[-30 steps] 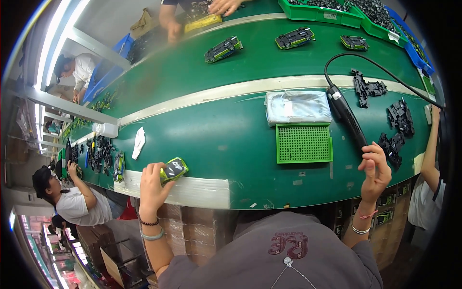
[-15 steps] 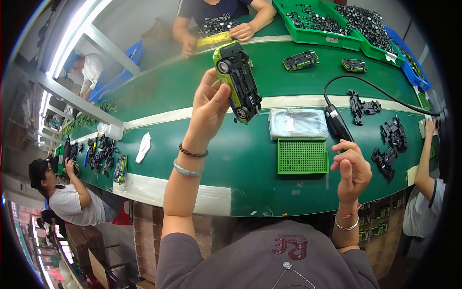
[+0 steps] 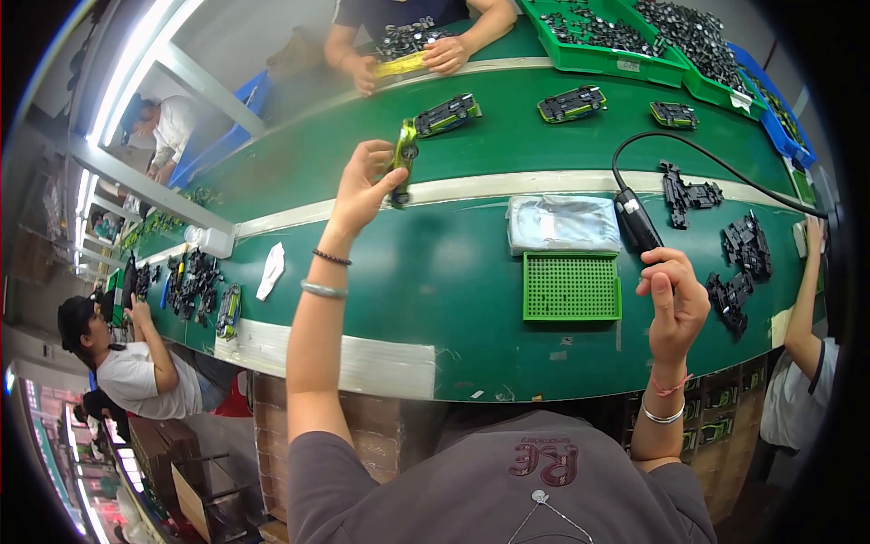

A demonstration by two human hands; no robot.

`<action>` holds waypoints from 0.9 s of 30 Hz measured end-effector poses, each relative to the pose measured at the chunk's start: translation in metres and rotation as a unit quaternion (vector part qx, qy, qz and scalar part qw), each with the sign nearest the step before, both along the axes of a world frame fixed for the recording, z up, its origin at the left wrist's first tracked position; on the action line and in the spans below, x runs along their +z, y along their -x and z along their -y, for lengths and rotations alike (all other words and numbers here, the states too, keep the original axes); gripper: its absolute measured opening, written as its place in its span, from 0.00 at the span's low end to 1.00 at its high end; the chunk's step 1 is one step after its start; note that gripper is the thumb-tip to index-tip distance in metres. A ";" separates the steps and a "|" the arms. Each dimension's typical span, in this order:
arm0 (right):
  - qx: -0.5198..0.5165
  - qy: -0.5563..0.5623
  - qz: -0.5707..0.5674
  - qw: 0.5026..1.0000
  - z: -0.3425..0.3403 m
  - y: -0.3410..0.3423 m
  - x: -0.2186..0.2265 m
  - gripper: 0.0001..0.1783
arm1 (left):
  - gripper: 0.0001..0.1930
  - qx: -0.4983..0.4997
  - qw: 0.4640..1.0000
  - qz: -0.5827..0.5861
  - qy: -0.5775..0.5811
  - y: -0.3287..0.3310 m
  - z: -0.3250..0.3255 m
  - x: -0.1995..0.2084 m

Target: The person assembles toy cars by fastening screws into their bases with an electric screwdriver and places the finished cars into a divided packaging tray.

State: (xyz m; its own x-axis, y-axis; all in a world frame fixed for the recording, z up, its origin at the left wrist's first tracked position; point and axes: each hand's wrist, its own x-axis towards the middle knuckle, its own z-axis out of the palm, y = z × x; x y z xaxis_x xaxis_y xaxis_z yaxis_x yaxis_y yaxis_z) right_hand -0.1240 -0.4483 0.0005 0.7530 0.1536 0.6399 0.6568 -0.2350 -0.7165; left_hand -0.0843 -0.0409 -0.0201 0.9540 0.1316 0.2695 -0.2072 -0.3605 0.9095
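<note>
My left hand [image 3: 362, 186] grips a green-and-black toy car [image 3: 404, 168] by its side, raised over the green table. The car is turned nearly edge-on, with a wheel showing. My right hand [image 3: 675, 304] is held with its fingers curled and thumb raised, beside the lower end of a black electric screwdriver [image 3: 638, 222]; whatever the fingers may hold is hidden. Beyond the held car, another toy car [image 3: 449, 115] lies with its black underside up. Two more, a toy car [image 3: 572, 104] and a smaller-looking one [image 3: 674, 115], lie farther right.
A green perforated tray [image 3: 572, 316] and a clear plastic-wrapped pack [image 3: 564, 225] lie in the middle. Black chassis parts [image 3: 747, 247] are at right, under a looping cable [image 3: 716, 143]. Green bins [image 3: 616, 63] of small parts stand far right. A co-worker's hands [image 3: 446, 56] work opposite.
My left hand has moved left, and the toy car in it has turned from showing its underside to edge-on. The car lying behind it is now uncovered. My right hand has shifted slightly right.
</note>
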 end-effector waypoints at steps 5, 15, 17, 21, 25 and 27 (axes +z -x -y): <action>-0.083 0.002 -0.007 0.997 0.051 0.002 -0.014 0.12 | 0.22 0.035 0.872 -0.060 -0.484 -0.024 -0.056 -0.003; -0.223 -0.046 -0.051 0.972 0.102 0.020 -0.022 0.13 | 0.17 -0.061 0.899 0.132 -0.413 -0.110 0.034 0.001; -0.202 -0.048 -0.045 0.977 0.095 0.017 -0.020 0.13 | 0.17 -0.097 0.887 0.167 -0.420 -0.132 0.059 0.003; -0.180 -0.059 -0.049 0.981 0.086 0.016 -0.013 0.13 | 0.20 -0.159 0.871 0.080 -0.458 -0.163 0.116 -0.010; -0.163 -0.039 -0.029 0.985 0.083 0.017 -0.008 0.13 | 0.20 -0.116 0.845 0.033 -0.521 -0.160 0.142 -0.028; -0.162 -0.015 -0.015 0.987 0.084 0.017 -0.010 0.12 | 0.20 -0.059 0.828 0.077 -0.552 -0.139 0.111 -0.041</action>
